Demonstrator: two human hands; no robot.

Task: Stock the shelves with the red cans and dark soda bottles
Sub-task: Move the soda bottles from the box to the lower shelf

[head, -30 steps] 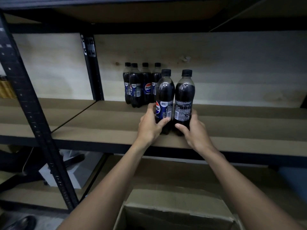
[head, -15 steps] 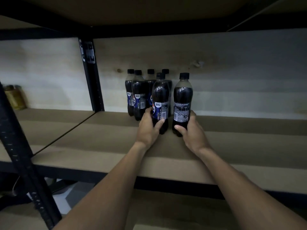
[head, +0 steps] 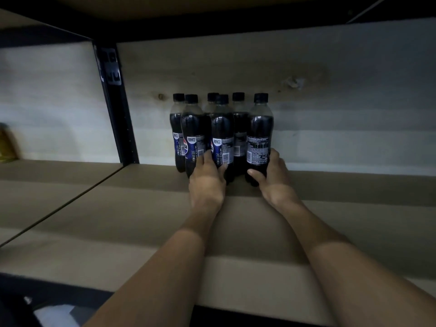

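Dark soda bottles (head: 192,128) are now bunched up as six at the back of the shelf board (head: 141,220), close to the back panel (head: 330,95) and just right of the black upright (head: 118,114). A second ago two of them were out near the front edge, well apart from the four at the back. Both have since been slid all the way in.

The left hand (head: 206,180) is wrapped around the low part of the front-middle bottle (head: 221,133). The right hand (head: 273,178) grips the right-end bottle (head: 259,133) the same way, thumb across the front. Both bottles stand upright. My read is this pair is basically placed and only needs letting go (then back for more stock).

Stuff I can't make out:
- The bases of both held bottles are behind the fingers, so I can't tell if they touch their neighbours.
- It's really dim, and the rear labels are mush.
- There's a yellowish thing (head: 6,142) at the far left, cut off by the frame.
- No red cans in view anywhere.
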